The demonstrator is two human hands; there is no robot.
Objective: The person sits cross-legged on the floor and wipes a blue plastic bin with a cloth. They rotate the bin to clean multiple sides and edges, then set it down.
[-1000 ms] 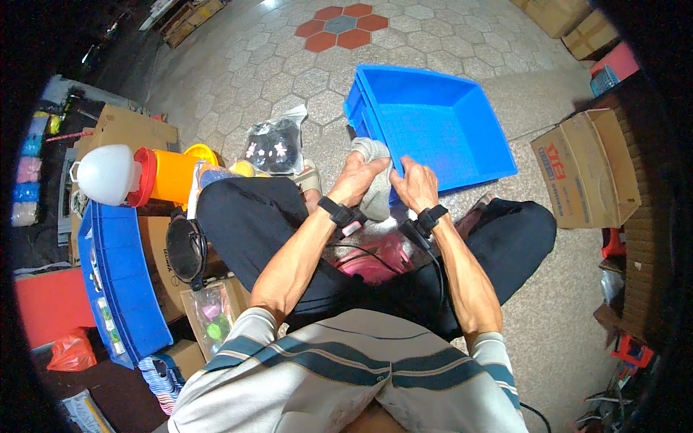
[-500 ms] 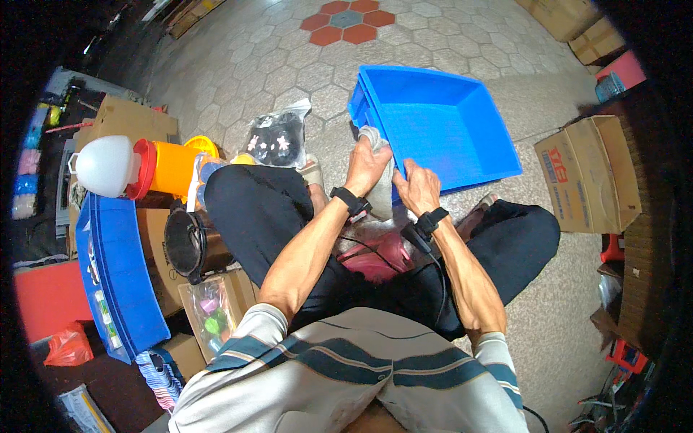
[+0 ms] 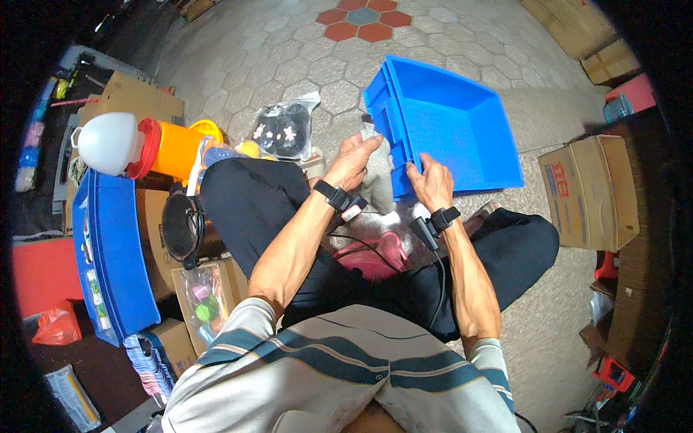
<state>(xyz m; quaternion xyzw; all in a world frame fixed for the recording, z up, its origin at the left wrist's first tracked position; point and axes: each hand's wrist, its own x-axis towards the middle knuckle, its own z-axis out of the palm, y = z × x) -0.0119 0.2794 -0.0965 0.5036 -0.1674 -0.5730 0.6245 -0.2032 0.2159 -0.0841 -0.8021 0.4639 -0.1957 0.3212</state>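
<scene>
In front of me a blue plastic bin (image 3: 462, 123) rests on the floor, its hollow inside facing me. My right hand (image 3: 433, 182) grips the bin's near-left rim, the thumb on the outer side and the fingers over the edge. My left hand (image 3: 351, 162) is closed on a grey cloth (image 3: 377, 173), pinched near its top. The cloth hangs beside the bin's ribbed left wall, and its lower end drops between my knees. Below the hands a pink plastic thing (image 3: 372, 256) lies between my legs, partly hidden.
Left of me are a clear bag with black slippers (image 3: 281, 132), an orange jug with a white cap (image 3: 173, 148), a black pot (image 3: 182, 224) and another blue bin (image 3: 123, 252). An open cardboard box (image 3: 588, 191) stands at the right.
My left hand has drawn back a little from the bin's wall, bringing more of the cloth into sight. The bin looks slightly turned, with my right hand still on its rim.
</scene>
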